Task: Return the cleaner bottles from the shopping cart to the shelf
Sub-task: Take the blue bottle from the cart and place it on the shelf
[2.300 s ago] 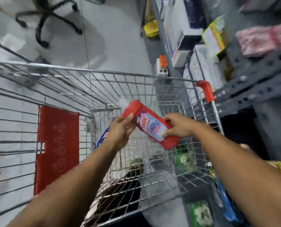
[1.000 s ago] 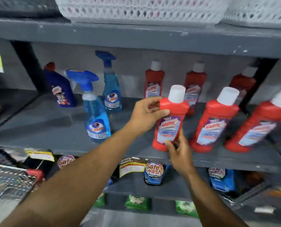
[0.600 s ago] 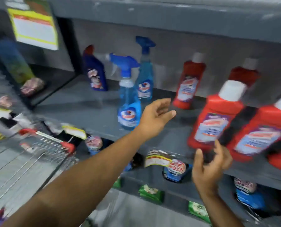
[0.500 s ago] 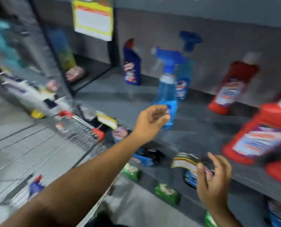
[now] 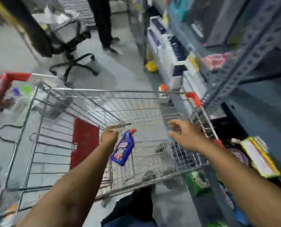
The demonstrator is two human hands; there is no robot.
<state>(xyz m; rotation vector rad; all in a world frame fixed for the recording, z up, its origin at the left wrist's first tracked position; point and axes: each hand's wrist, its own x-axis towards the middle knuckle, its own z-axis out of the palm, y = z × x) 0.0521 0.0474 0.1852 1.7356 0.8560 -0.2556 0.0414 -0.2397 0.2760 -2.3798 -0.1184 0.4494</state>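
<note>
Head view looks down into a silver wire shopping cart (image 5: 90,102) with red plastic corner caps, filling the middle of the frame. Both bare forearms reach forward from the bottom edge. The left hand (image 5: 108,136) is at centre frame, knuckles up and wrist bent down; its fingers are curled in and lie against the upper part of a dark blue plastic cleaner bottle with a red cap (image 5: 123,149), but whether they actually clamp the bottle cannot be told, as the hand hides them. The bottle is inside the cart basket, tilted with its cap toward the upper right and its base toward the lower left; a pink-and-white label covers its flat front. The right hand (image 5: 184,134) hovers over the right side of the basket, palm down, fingers spread apart and slightly bent, holding nothing. A flat red plastic panel (image 5: 84,141) is fixed to the wire grid left of the bottle. Along the right edge runs a grey perforated metal shelf rack (image 5: 244,66) holding blurred boxes and packets. In the upper left, a black swivel chair base (image 5: 74,64) stands on the grey floor beside another person's dark trouser legs (image 5: 103,22).
</note>
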